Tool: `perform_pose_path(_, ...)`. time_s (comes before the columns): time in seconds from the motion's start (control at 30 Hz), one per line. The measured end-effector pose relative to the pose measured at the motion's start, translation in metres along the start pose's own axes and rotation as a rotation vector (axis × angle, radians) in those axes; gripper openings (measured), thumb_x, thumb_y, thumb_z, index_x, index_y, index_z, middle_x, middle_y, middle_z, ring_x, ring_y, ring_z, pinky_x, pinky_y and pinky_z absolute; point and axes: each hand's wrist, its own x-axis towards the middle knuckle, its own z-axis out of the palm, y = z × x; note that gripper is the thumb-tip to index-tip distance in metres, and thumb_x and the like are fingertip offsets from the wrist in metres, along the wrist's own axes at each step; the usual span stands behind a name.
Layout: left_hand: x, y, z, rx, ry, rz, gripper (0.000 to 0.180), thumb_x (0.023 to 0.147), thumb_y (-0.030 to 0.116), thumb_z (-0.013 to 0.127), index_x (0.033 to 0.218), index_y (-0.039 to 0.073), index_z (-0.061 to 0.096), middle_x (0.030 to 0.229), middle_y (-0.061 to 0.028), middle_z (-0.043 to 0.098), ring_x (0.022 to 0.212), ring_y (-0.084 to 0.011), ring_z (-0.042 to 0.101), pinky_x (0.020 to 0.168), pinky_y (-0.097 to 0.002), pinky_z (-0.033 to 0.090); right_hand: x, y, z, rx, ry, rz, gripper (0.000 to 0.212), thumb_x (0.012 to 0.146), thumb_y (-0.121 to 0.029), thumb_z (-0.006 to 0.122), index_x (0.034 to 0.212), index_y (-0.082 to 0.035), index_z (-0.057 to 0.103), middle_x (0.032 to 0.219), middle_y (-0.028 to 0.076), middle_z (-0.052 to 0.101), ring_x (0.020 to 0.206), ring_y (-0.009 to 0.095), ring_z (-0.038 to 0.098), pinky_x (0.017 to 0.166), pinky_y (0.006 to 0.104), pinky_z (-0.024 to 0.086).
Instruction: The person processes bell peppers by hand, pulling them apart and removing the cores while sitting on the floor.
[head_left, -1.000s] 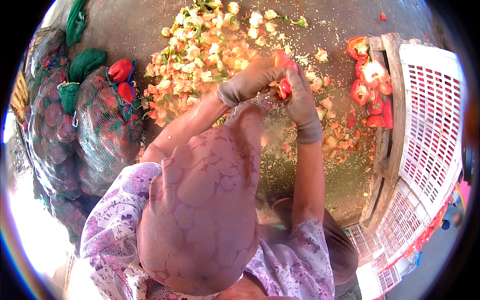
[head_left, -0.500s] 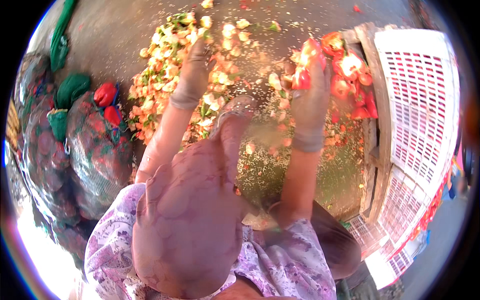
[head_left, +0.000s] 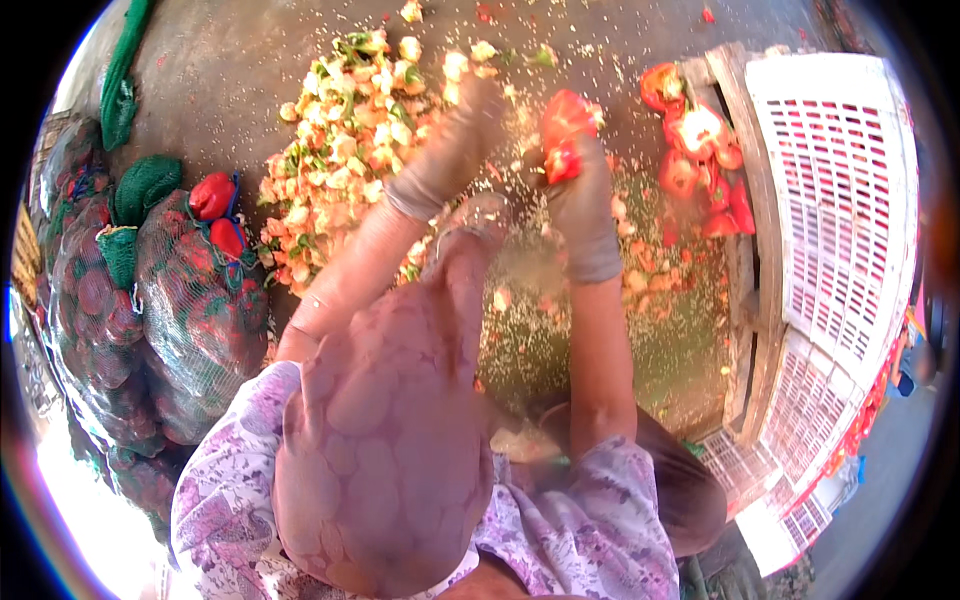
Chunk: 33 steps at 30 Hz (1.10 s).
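A red bell pepper [head_left: 570, 115] with pieces cut open is held in my gloved right hand [head_left: 585, 205], whose fingers are closed round its lower part. My left hand [head_left: 455, 150], in a similar brown glove, is up beside the pepper, a little to its left. Motion smears its fingers, so their hold does not show. Under and left of it lies a heap of pale orange pepper cores [head_left: 345, 130] with green stems. Hollowed red peppers [head_left: 700, 140] are piled on the right, apart from my right hand.
Mesh sacks [head_left: 200, 300] packed with red peppers stand at the left, with green netting [head_left: 120, 100] behind. A wooden frame [head_left: 745, 120] and white slatted plastic crates [head_left: 840, 180] line the right. Pale seeds and scraps litter the floor [head_left: 240, 60]. A dark-trousered knee [head_left: 675, 480] is at lower right.
My right hand has moved left with the red pepper, away from the pile on the right. My left hand has moved right, off the core heap, toward the pepper.
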Motion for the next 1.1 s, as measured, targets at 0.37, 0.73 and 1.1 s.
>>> perform_pose_path(0.37, -0.005, 0.066, -0.017, -0.859, 0.09, -0.324, 0.036, 0.098, 0.031, 0.056, 0.119, 0.003, 0.061, 0.096, -0.0017, 0.066, 0.083, -0.0089, 0.059, 0.074, -0.0261, 0.051, -0.028, -0.028, -0.004, 0.688, -0.2, 0.166, 0.043, 0.091, -0.04, 0.055, 0.121, -0.01, 0.055, 0.108, 0.004, 0.063, 0.09, 0.02, 0.059, 0.056, 0.0284, 0.044)
perform_pose_path(0.73, -0.01, 0.038, 0.018, -1.394, 0.038, -0.502, 0.067, 0.099, 0.054, 0.037, 0.142, 0.002, 0.037, 0.118, -0.0099, 0.054, 0.11, -0.025, 0.052, 0.101, -0.0419, 0.039, -0.052, -0.026, 0.032, -0.99, 0.125, -0.454, 0.048, 0.088, -0.02, 0.058, 0.132, -0.003, 0.047, 0.109, 0.015, 0.058, 0.096, 0.03, 0.06, 0.085, 0.0372, 0.049)
perform_pose_path(1.1, -0.021, 0.01, 0.017, -1.497, -0.025, -0.565, 0.053, 0.1, 0.041, 0.045, 0.141, 0.009, 0.036, 0.141, -0.0132, 0.041, 0.124, -0.0299, 0.046, 0.106, -0.0425, 0.039, 0.011, -0.298, -0.082, -0.615, 0.144, -0.972, 0.037, 0.094, -0.03, 0.058, 0.11, 0.004, 0.059, 0.104, 0.011, 0.062, 0.087, 0.017, 0.062, 0.072, 0.028, 0.05)
